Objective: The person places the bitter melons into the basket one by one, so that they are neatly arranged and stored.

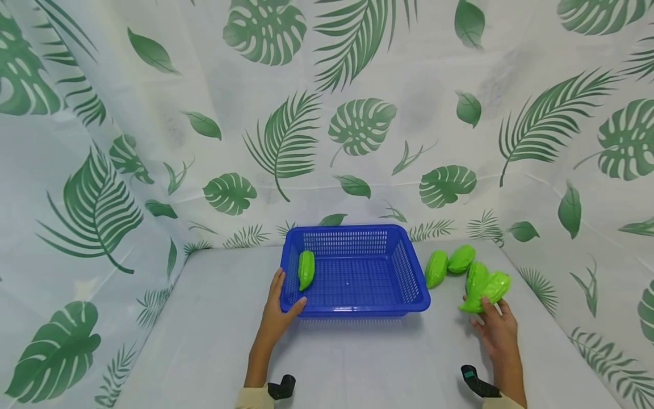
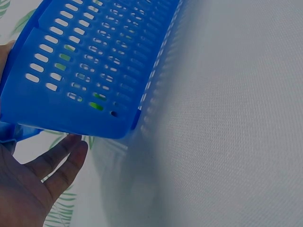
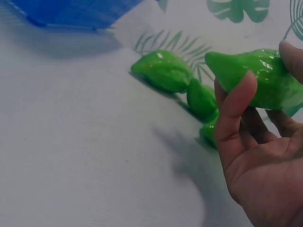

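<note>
Two pale sleeves [image 1: 255, 399] lie nearest us, with black wrist devices [image 1: 479, 382] beside them. Our left hand [image 1: 276, 318] spreads its fingers and thumb wide, touching the blue plastic basket [image 1: 355, 309] around its near-left corner. Our right hand [image 1: 499, 332] has its fingers narrowed on a glossy, ridged green fruit [image 1: 489, 292], right of the basket, its pointed tip turned left. Three similar fruits [image 1: 436, 269] rest on the counter beyond; another fruit [image 1: 306, 270] lies inside the basket, near its left wall. We see a smooth white counter [image 1: 347, 363] beneath, and white sheeting [image 1: 327, 130] printed with green leaves enclosing the back and sides.
</note>
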`<state>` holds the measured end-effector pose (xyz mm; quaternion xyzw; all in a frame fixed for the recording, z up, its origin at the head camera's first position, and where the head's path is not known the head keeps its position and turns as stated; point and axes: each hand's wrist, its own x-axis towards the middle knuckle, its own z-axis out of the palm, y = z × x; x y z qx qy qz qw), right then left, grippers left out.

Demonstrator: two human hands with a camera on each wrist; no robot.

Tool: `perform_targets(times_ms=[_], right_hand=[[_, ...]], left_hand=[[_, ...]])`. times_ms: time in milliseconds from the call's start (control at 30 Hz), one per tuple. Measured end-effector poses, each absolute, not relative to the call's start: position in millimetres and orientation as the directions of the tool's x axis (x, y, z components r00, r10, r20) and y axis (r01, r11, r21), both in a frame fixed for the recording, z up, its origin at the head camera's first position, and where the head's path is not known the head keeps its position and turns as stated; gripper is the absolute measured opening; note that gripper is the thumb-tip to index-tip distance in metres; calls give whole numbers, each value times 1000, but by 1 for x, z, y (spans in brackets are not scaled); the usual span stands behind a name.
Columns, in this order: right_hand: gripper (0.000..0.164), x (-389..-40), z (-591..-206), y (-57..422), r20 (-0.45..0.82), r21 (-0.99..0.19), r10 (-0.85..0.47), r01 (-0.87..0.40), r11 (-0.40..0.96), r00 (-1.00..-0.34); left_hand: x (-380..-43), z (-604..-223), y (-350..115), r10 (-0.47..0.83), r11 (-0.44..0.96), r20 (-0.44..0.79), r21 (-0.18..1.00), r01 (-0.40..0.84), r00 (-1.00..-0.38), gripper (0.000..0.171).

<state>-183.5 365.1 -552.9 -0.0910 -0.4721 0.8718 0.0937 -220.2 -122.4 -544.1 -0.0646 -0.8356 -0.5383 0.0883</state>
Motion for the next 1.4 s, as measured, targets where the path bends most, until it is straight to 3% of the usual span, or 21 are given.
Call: perform_targets(times_ms=[233,400,500,867,1133,1400], right_hand=[[36,-185,-552,358,-62,-888,244,-58,-455,-968],[70,-188,-546,353,-42,-934,211,-36,-354,-977],[81,-193,-537,349,-26,-954,207,-38,-299,-978],[77,-211,-499,326,219,-958,112,-235,-163,-969],[83,-234,-474,302,206,-977,38,-208,-56,-978],[85,-260,-453,271,232,-972,-111,-228,-49,-966]], left_hand=[[-219,-544,-122,9,411,218,889,202,-976,90],[-219,-545,-122,8,411,216,889,200,-976,90],[-220,-545,-121,5,414,216,889,198,-976,89],[-220,-543,-122,6,416,210,888,193,-978,90],[-219,-544,-122,5,420,207,887,190,-978,90],[-219,-542,-122,2,410,200,893,183,-980,90]])
